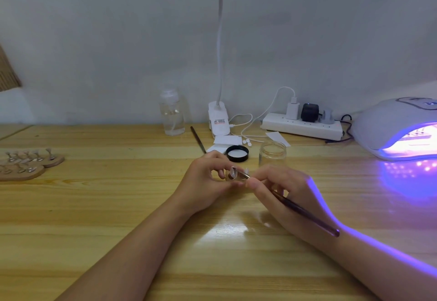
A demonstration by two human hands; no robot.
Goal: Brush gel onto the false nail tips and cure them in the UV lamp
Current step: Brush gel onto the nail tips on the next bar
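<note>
Head view: the right hand (281,187) is pinching a brush (302,210), its long handle running back over the wrist and its tip meeting the false nail tips (234,172) that the left hand (208,180) is gripping just beside it; beyond, an open jar (272,152) is standing, the UV lamp (397,128) glowing far right.

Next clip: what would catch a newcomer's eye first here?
Probably the UV lamp at the far right, glowing violet onto the wooden table. Next, at centre, the left hand pinches a small nail tip holder while the right hand works a brush on it.
</note>
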